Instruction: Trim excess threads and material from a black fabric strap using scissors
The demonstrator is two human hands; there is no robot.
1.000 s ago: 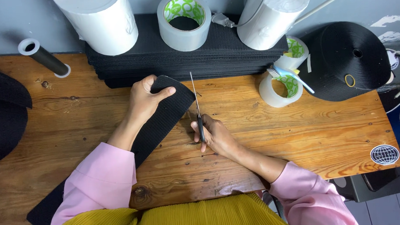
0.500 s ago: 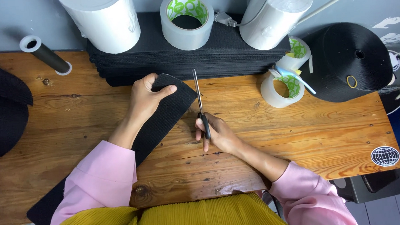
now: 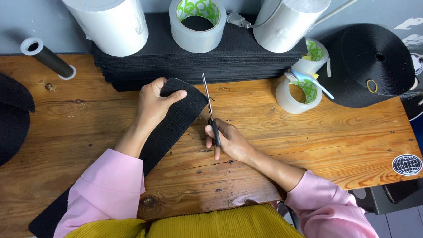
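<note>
Centre frame: left hand (image 3: 154, 102) grips rounded end of black felt strip (image 3: 169, 130); right hand (image 3: 226, 139) closed on scissors (image 3: 210, 109), blades shut, just beside strip, on wooden table (image 3: 317, 143).

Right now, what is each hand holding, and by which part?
Left hand holds the black strip by its rounded far end. Right hand holds the scissors by the handles, blades pointing away beside the strip's end.
</note>
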